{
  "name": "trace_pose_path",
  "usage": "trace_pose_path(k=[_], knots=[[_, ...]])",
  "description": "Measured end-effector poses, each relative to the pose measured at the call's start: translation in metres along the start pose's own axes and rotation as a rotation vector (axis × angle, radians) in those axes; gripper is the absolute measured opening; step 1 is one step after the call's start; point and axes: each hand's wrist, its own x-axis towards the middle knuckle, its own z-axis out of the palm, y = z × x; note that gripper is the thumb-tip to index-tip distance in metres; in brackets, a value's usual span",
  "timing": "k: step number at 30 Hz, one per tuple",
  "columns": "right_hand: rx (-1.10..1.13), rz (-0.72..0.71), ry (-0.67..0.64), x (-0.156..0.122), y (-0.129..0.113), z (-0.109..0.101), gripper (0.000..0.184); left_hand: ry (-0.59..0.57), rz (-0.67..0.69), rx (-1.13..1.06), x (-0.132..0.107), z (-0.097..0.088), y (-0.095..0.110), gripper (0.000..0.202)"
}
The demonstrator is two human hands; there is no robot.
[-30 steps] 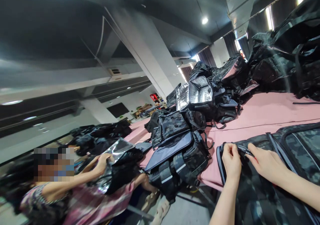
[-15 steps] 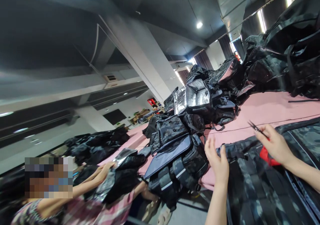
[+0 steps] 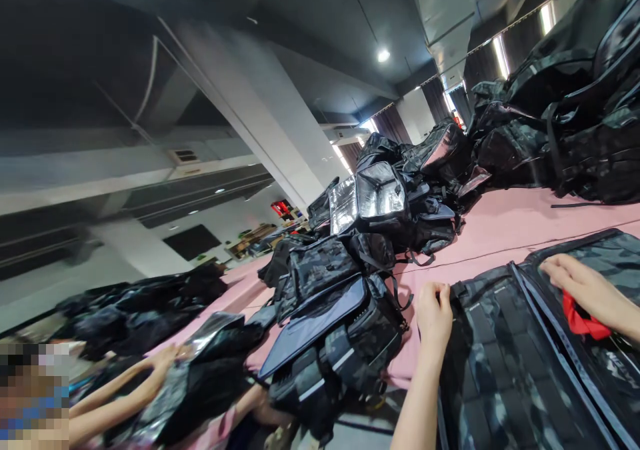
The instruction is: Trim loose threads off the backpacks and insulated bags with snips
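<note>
My left hand is closed, its fingertips pinched beside a dark strap tab at the upper left corner of a camouflage bag. Whatever lies between those fingers is too small to make out. My right hand hovers over the bag's right part, fingers curled. It held small dark-bladed thread snips a moment ago; the blades are now hidden. Red fabric hangs under that palm. An open zipper runs down the bag between both hands.
More dark backpacks are heaped on the pink table, one open box-shaped bag with silver lining among them. A larger pile stands back right. At lower left, a co-worker's arms handle a silver-lined bag.
My left hand has gone from open to pinched at the bag's corner. My right hand has moved right, and the snips are out of sight. The view has shifted right.
</note>
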Motion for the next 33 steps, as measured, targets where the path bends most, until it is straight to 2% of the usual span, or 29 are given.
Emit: trace_pose_path(k=[3, 6, 7, 9, 12, 15, 17, 20, 23, 25, 30, 33], knots=[[-0.095, 0.012, -0.21, -0.013, -0.001, 0.011, 0.036, 0.02, -0.006, 0.067, 0.003, 0.004, 0.014, 0.006], [-0.247, 0.002, -0.323, -0.018, 0.0, 0.017, 0.033, 0.017, 0.093, 0.044, -0.01, 0.007, 0.035, 0.011], [-0.284, 0.001, -0.329, -0.019, 0.001, 0.018, 0.032, -0.04, 0.122, -0.016, -0.018, 0.009, 0.043, 0.013], [-0.328, -0.004, -0.325, -0.019, 0.003, 0.019, 0.03, -0.248, 0.101, -0.187, -0.036, 0.017, 0.055, 0.016], [-0.34, -0.027, -0.333, -0.016, 0.004, 0.017, 0.029, -0.595, -0.094, -0.389, -0.062, 0.034, 0.065, 0.014], [-0.332, -0.029, -0.357, -0.016, 0.0, 0.013, 0.03, -0.759, -0.243, -0.479, -0.078, 0.046, 0.065, 0.011], [-0.318, -0.028, -0.368, -0.025, -0.004, 0.011, 0.033, -0.804, -0.297, -0.502, -0.085, 0.049, 0.063, 0.009], [-0.346, 0.017, -0.426, -0.052, -0.007, 0.009, 0.04, -0.877, -0.333, -0.517, -0.097, 0.045, 0.061, 0.007], [-0.434, 0.088, -0.53, -0.083, 0.001, 0.009, 0.04, -0.92, -0.35, -0.535, -0.109, 0.038, 0.06, 0.007], [-0.403, 0.079, -0.585, -0.096, 0.009, 0.01, 0.037, -0.926, -0.382, -0.552, -0.115, 0.034, 0.059, 0.008], [-0.154, 0.026, -0.631, -0.098, 0.022, 0.01, 0.036, -0.938, -0.406, -0.572, -0.123, 0.031, 0.057, 0.01], [-0.077, 0.033, -0.646, -0.094, 0.023, 0.01, 0.037, -0.938, -0.397, -0.566, -0.128, 0.028, 0.054, 0.013]])
